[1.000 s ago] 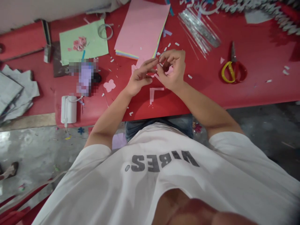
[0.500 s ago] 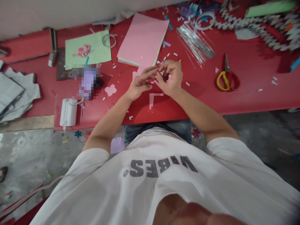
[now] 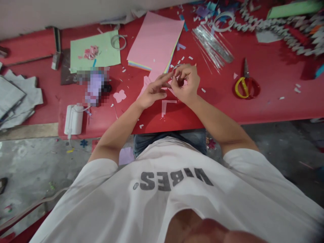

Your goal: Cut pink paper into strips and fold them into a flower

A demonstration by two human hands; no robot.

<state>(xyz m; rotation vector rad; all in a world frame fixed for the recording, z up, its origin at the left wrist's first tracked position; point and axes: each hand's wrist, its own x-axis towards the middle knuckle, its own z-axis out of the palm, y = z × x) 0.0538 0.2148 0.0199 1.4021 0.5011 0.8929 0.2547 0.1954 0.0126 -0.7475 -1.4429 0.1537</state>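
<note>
My right hand (image 3: 185, 83) pinches a thin, shiny strip curled into a small loop (image 3: 176, 66), which its fingers partly hide. My left hand (image 3: 153, 91) reaches across with extended fingers, their tips at the right hand and close to the loop. Whether those fingers grip the strip is hidden. Beneath both hands lies a red table (image 3: 278, 108), scattered with small paper bits. A white L-shaped paper strip (image 3: 165, 105) sits just below my right hand, and a stack of pink and multicoloured paper (image 3: 155, 38) lies just beyond my fingers.
Red-and-yellow-handled scissors (image 3: 245, 87) lie right of my hands, beyond them a bundle of shiny strips (image 3: 212, 44). A paper chain (image 3: 286, 33) is far right. Left stand a green sheet (image 3: 95, 47), a pixelated object (image 3: 95, 87), a white device (image 3: 73, 119), and grey sheets (image 3: 15, 101).
The table scene has shifted slightly in view as my head moved. My hands stay together at the loop, with small shifts of the fingers.
</note>
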